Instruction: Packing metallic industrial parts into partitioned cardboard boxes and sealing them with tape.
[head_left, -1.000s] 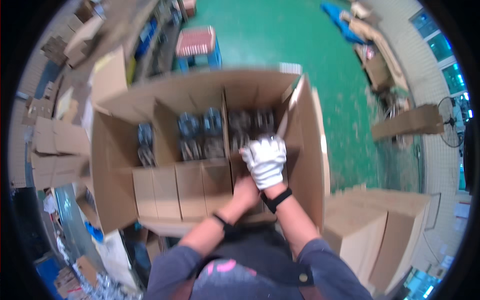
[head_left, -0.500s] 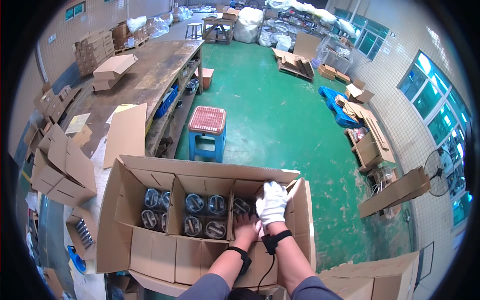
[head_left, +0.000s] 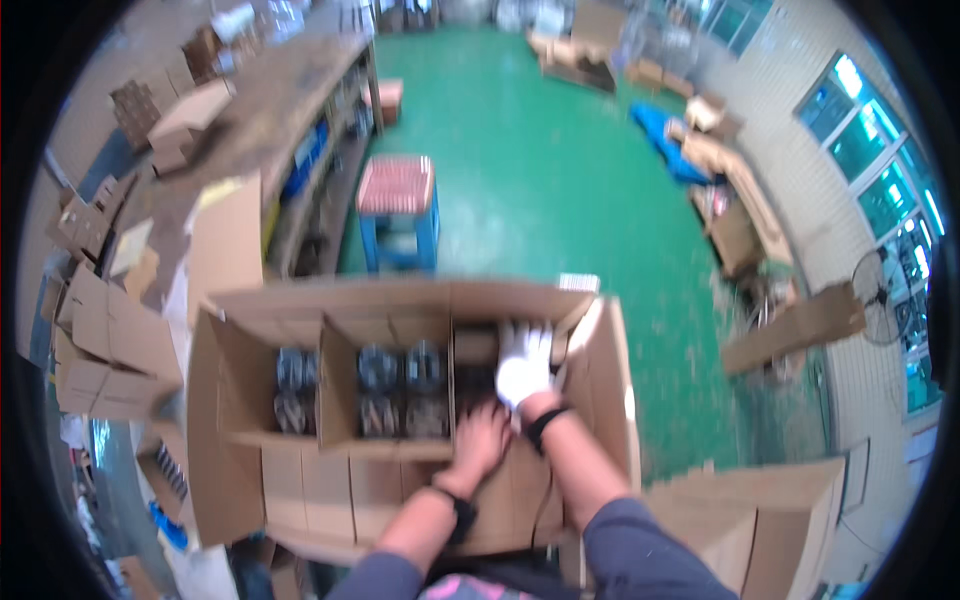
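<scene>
We see a big open carton [head_left: 215, 440] directly in front of the body, divided into compartments; the middle one holds four roundish, shiny pieces [head_left: 380, 367] in two rows, and similar ones show in the left. Over the right compartment, the right grip [head_left: 525, 365], a white-gloved hand, reaches toward the far side, while the left grip [head_left: 482, 437], a bare hand, lies at its near edge; blur keeps us from telling whether either grasps anything. Brown panels [head_left: 325, 490] line the carton's near side. Beyond it we find a blue stool [head_left: 398, 190] with a reddish top on the green floor [head_left: 520, 160], a long bench [head_left: 285, 95] leftward, and a fan [head_left: 880, 295] at far right.
</scene>
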